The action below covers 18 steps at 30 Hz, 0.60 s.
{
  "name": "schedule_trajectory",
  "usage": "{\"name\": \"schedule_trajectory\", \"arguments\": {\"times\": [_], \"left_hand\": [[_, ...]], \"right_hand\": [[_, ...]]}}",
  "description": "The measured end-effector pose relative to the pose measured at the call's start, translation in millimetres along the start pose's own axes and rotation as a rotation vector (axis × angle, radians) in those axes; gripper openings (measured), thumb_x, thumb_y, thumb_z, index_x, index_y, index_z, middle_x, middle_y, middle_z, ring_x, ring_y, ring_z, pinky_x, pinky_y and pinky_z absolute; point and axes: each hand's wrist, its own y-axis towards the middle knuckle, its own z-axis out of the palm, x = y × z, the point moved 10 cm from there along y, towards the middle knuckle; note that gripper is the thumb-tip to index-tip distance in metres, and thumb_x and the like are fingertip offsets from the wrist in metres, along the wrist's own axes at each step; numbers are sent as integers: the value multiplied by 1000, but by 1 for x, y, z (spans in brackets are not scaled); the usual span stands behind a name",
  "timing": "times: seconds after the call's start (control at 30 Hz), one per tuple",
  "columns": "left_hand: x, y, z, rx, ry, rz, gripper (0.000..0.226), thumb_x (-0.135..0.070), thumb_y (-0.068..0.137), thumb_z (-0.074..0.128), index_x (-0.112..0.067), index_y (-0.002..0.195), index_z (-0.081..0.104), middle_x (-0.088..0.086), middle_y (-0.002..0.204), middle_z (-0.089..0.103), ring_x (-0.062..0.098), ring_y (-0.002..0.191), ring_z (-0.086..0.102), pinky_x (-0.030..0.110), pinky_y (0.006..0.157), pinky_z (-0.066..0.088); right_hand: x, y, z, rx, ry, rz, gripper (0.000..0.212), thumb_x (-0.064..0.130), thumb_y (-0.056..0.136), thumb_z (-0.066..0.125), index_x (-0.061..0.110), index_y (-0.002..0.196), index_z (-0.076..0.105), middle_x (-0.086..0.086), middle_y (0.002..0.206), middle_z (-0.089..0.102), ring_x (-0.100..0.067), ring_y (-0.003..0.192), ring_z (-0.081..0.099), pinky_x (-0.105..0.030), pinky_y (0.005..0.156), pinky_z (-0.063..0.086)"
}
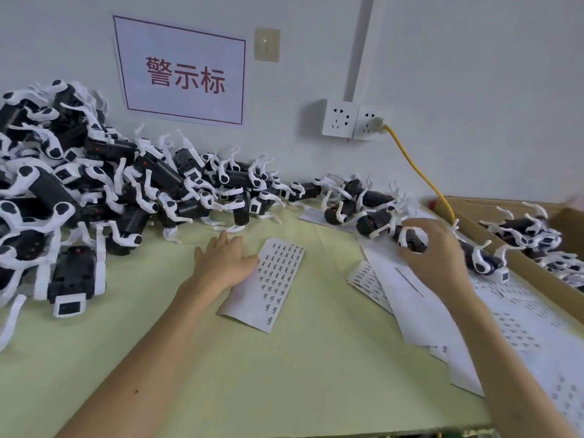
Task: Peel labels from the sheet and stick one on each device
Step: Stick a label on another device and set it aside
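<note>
A white label sheet (271, 281) with rows of small printed labels lies on the pale green table (221, 358) at the centre. My left hand (226, 259) rests flat on the sheet's left edge, fingers straight. My right hand (433, 248) curls its fingers round a black-and-white device (410, 240) at the right, just above a spread of paper. A big heap of the same black devices with white arms (94, 191) fills the left side and back of the table.
More label sheets and used backing paper (474, 317) cover the right part of the table. A cardboard box (537, 273) with several devices stands at the far right. A yellow cable (420, 175) runs from the wall socket (354, 120) down behind the box.
</note>
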Motion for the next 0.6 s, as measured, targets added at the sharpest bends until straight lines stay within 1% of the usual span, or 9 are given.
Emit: {"name": "schedule_trajectory", "arguments": {"times": [0.03, 0.1, 0.17, 0.23, 0.33, 0.4, 0.47, 0.53, 0.6], "left_hand": [[0, 0, 1, 7, 16, 0, 53, -48, 103, 44, -19, 148, 43, 9, 171, 10, 29, 156, 13, 58, 122, 10], [0, 1, 3, 10, 34, -2, 47, -47, 102, 43, -19, 140, 48, 9, 169, 15, 28, 155, 15, 57, 122, 12], [1, 2, 3, 11, 40, -1, 44, -48, 102, 43, -19, 135, 50, 9, 168, 18, 28, 154, 16, 56, 121, 13], [1, 1, 4, 13, 43, 5, 44, -48, 102, 43, -19, 133, 51, 9, 168, 17, 28, 154, 15, 57, 121, 13], [1, 0, 3, 10, 46, 7, 44, -48, 102, 42, -19, 135, 50, 8, 169, 17, 28, 154, 16, 57, 121, 13], [1, 0, 3, 11, 50, 6, 45, -48, 102, 42, -20, 135, 50, 8, 168, 17, 28, 154, 16, 57, 121, 13], [0, 0, 4, 11, 53, 8, 46, -49, 102, 42, -20, 137, 49, 8, 168, 18, 27, 154, 15, 57, 121, 13], [1, 0, 4, 15, 56, 8, 48, -49, 102, 41, -20, 139, 48, 8, 169, 17, 27, 155, 14, 57, 121, 12], [1, 0, 4, 10, 56, 9, 49, -50, 102, 42, -20, 140, 47, 8, 168, 19, 27, 155, 15, 57, 121, 13]], "right_hand": [[-28, 7, -15, -39, -170, 88, 55, 18, 83, 80, 24, 134, 61, -9, 144, 53, -31, 132, 48, -49, 106, 38], [-76, 18, -34, 2, -398, 223, 75, 27, 80, 83, 23, 147, 50, -13, 153, 43, -40, 140, 38, -59, 112, 29], [-113, 21, -31, 147, -448, 299, 80, 26, 83, 82, 21, 152, 43, -11, 157, 35, -43, 138, 39, -60, 108, 36], [-137, 22, -27, 213, -482, 303, 75, 19, 86, 78, 16, 152, 43, -10, 159, 29, -47, 135, 38, -57, 103, 42], [-151, 32, -38, 139, -546, 261, 70, 10, 84, 75, 16, 148, 49, -14, 153, 35, -49, 130, 38, -57, 96, 47], [-158, 43, -45, 154, -572, 255, 75, 19, 80, 83, 19, 147, 51, -17, 148, 40, -48, 125, 44, -56, 91, 50], [-169, 54, -52, 180, -561, 259, 77, 31, 80, 85, 18, 148, 51, -20, 148, 42, -47, 122, 51, -53, 91, 52], [-174, 61, -60, 159, -478, 273, 65, 31, 87, 79, 13, 144, 55, -21, 150, 44, -45, 123, 53, -49, 92, 51], [-171, 65, -68, 98, -436, 230, 45, 22, 89, 77, 8, 131, 67, -23, 139, 55, -43, 115, 57, -44, 82, 47]]}}
